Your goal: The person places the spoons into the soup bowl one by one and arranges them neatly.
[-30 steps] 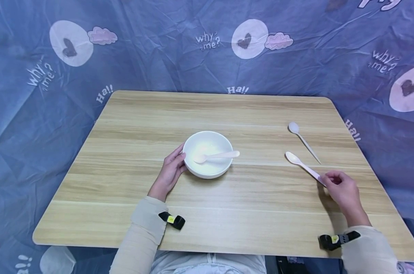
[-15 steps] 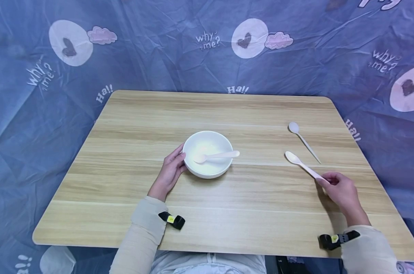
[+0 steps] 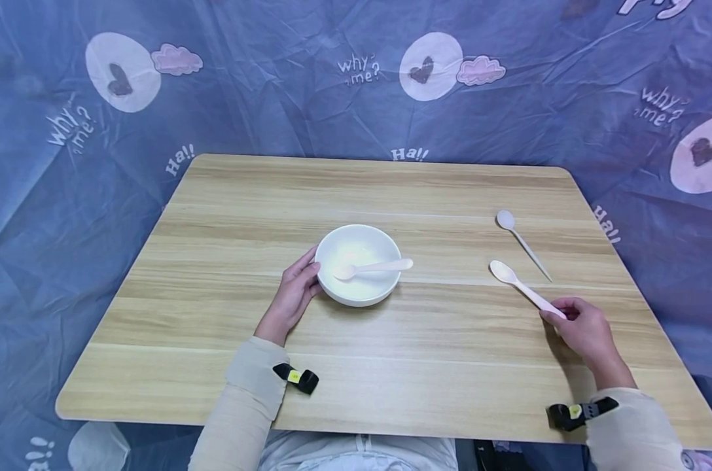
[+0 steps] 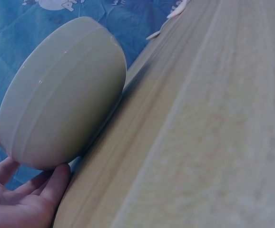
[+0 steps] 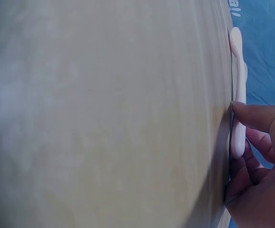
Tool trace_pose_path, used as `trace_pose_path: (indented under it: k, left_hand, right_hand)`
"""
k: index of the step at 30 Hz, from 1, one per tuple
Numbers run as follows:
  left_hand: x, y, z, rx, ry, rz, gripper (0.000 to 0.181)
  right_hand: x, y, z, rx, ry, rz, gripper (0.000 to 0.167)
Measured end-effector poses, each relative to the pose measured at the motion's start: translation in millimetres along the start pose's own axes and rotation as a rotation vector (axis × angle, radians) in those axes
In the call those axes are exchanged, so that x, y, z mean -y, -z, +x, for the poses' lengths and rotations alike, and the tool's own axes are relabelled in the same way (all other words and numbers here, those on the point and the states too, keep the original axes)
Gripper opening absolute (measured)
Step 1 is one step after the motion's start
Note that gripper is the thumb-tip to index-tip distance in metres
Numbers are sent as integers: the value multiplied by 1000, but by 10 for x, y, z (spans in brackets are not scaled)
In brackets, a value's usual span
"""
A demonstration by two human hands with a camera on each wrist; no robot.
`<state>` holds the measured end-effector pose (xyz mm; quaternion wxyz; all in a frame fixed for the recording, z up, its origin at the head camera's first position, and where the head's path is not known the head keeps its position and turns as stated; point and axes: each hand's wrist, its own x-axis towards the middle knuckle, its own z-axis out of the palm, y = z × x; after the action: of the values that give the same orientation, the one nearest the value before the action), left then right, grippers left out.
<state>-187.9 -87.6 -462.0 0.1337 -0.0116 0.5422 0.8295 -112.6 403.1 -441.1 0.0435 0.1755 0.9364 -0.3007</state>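
A white bowl point(image 3: 358, 297) stands on the table with a pale spoon point(image 3: 382, 266) lying in it, its handle over the right rim. My left hand point(image 3: 291, 294) grips the bowl's left side, thumb at the rim; in the left wrist view, fingertips point(image 4: 61, 173) touch its lower wall. On the right, my right hand point(image 3: 586, 330) pinches the handle end of a white spoon point(image 3: 523, 288) between thumb and fingers. In the right wrist view this spoon point(image 5: 240, 88) lies along the tabletop, with the thumb point(image 5: 251, 114) across its handle.
Another white spoon point(image 3: 523, 245) lies farther back on the right, close to the pinched one. The wooden table point(image 3: 262, 196) has rounded corners. Behind it hangs a blue printed cloth point(image 3: 285, 98).
The right thumb and fingers have shifted slightly left and taken the spoon's handle in a pinch. The left hand and the bowl have stayed in place.
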Motion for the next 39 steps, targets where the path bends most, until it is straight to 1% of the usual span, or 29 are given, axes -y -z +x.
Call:
trace_pose_path:
  k: [9,22,29,33,39]
  left_hand:
    - [-9,-14,-13,3,-9,-2,51]
    - [-6,-7,-2,6,-6,1,51]
    - [0,-8,-4,3,-11,-10,50]
    - [0,-9,-5,3,-13,-6,51]
    - [-4,-6,-4,14,-17,-10,51]
  right_hand:
    - [1,-5,3,9,-3,24,40]
    - [12,4,-29,7,7,25,34]
    - [8,12,-48,20,-25,33,40]
    - [23,8,-57,16,-35,50,40]
    - [39,23,-71,-17,8,71,37]
